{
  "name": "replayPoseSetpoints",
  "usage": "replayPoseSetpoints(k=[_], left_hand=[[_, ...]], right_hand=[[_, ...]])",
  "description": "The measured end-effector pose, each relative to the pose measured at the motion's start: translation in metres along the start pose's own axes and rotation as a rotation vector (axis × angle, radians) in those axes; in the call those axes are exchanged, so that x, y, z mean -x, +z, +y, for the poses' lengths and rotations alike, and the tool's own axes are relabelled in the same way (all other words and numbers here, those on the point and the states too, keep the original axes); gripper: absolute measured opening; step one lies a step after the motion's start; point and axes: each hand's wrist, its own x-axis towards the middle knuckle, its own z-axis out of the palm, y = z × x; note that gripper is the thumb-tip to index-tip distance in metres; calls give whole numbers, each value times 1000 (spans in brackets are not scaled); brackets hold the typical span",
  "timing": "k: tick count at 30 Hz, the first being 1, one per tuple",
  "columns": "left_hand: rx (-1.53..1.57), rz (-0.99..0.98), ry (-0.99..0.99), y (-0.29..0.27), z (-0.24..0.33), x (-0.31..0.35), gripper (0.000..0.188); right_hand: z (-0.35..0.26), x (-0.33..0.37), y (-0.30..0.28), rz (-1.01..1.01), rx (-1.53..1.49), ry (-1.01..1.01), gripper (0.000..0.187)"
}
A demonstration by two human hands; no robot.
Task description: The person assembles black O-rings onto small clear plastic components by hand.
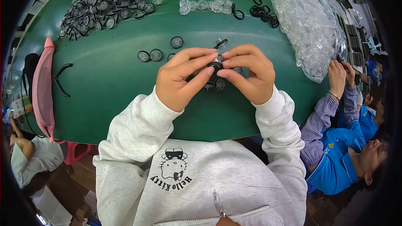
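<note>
Thumbs and fingers of the left hand [180, 75] and right hand [255, 73] pinch a clear disc with a black ring [216, 64] near the centre of the frame, its clear part toward the top, its ring's visible arc running left to right; fingers hide its exact tilt. Below, the near edge of the green tabletop [96, 100] curves across mid-frame, with open surface between it and the hands, and more at centre left between black-handled pliers [62, 79] and loose discs [155, 54]. Upper right, a transparent bag [310, 20] holds clear pieces [316, 54]; far left, a pink mesh pouch [44, 92] lies, contents indistinct.
</note>
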Motion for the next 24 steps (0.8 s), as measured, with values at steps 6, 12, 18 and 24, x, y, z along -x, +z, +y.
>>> replayPoseSetpoints(k=[6, 12, 18, 24], left_hand=[[8, 18, 54, 2, -5, 1, 35], [14, 18, 89, 3, -5, 1, 33], [84, -41, 50, -2, -2, 3, 30], [416, -8, -236, 2, 5, 6, 24]], right_hand=[[-2, 3, 3, 25, -176, 208, 20], [-3, 5, 0, 24, -336, 286, 21], [-1, 5, -5, -20, -497, 311, 22], [4, 4, -5, -47, -494, 232, 23]])
